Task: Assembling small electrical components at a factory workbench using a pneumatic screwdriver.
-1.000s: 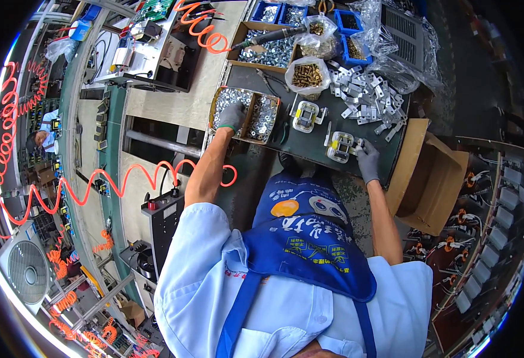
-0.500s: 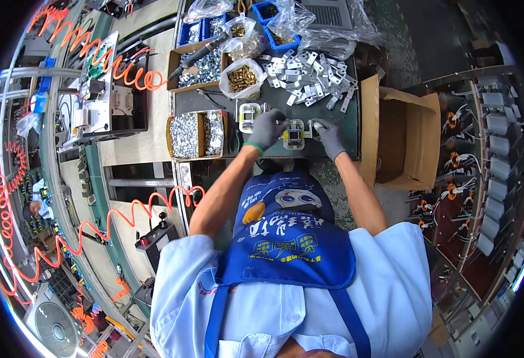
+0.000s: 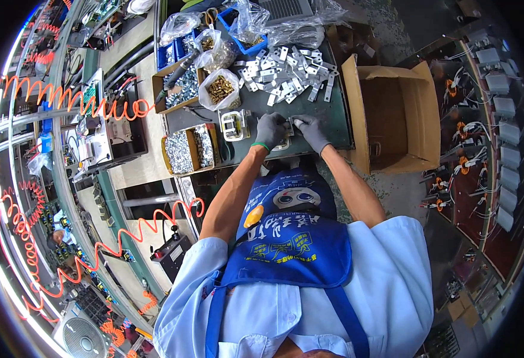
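Note:
My gloved left hand [image 3: 269,130] is closed in a pinch over the table's near edge. Close beside it, my gloved right hand [image 3: 311,132] pinches too, its thumb and fingers turned toward the left. Whatever small thing the fingertips hold is too hidden to make out. Partly covered by my left hand lies a small framed part [image 3: 283,144] with a clear and metal look. A similar part with a pale frame [image 3: 234,126] rests to the left of that hand. Beyond both hands spreads a heap of flat metal brackets with holes [image 3: 288,71].
A bag of brass fittings [image 3: 220,89] stands behind the pale part. At left is a box of small silver hardware [image 3: 179,152], with another box of screws [image 3: 181,86] behind it. A cardboard carton [image 3: 357,119] adjoins the table's right side. Orange coiled hoses [image 3: 110,107] hang at left.
My right hand has moved left toward my left hand, so their fingertips now nearly meet above the framed part. The whole view has shifted and turned slightly.

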{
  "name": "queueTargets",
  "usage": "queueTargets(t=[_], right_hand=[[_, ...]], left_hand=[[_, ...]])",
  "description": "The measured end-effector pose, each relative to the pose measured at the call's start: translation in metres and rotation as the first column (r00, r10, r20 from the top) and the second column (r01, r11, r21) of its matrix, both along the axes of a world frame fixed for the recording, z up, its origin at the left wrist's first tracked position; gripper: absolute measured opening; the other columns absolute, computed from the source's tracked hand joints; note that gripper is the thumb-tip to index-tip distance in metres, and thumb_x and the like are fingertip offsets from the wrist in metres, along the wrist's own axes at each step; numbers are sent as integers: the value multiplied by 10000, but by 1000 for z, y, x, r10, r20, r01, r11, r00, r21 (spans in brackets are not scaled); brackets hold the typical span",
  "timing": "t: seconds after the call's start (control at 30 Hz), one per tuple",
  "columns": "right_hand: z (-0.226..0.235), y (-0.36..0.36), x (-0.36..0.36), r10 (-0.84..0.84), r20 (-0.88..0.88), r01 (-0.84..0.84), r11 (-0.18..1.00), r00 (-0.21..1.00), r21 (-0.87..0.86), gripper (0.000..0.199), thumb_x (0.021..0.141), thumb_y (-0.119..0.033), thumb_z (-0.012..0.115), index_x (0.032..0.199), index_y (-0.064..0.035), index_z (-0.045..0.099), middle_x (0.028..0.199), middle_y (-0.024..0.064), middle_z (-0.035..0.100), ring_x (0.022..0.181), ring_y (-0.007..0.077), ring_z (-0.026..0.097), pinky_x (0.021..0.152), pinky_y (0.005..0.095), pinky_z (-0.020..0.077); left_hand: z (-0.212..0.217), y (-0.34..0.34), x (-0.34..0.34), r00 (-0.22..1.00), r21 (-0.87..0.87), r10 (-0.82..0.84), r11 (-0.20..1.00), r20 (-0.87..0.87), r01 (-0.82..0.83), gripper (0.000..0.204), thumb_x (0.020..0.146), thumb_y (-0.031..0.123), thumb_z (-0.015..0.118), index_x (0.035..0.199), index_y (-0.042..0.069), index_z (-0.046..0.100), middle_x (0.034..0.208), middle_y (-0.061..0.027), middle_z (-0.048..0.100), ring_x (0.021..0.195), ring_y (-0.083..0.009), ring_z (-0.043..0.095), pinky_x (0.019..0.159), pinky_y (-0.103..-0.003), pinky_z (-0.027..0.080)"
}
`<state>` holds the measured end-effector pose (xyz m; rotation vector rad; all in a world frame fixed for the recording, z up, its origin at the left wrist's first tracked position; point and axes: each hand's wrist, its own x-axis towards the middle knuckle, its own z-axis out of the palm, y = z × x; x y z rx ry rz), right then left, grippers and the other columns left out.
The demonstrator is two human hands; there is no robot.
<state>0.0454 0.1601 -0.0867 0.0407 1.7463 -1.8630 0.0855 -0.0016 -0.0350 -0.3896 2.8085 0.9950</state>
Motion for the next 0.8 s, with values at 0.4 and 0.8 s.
queueTargets(t=[0.4,0.8], right_hand=[[2,4,-12,112,-8,-111,992,994,54,183,835,-51,641,1007,-24,699,922,31,700,782,90,603,702,254,490],[16,11,-27,306,-202,-255,936,930,244,185,844,-161,651,958,-25,704,870,92,709,783,145,643,717,304,495]], left_hand=[[1,3,2,988,183,108,979,-108,-86,240,708,71,714,943,35,677,891,-142,695,839,-253,688,757,-327,538],[4,5,2,991,126,30,992,-130,-13,212,710,44,680,921,62,682,881,-125,674,836,-290,671,747,-346,538]])
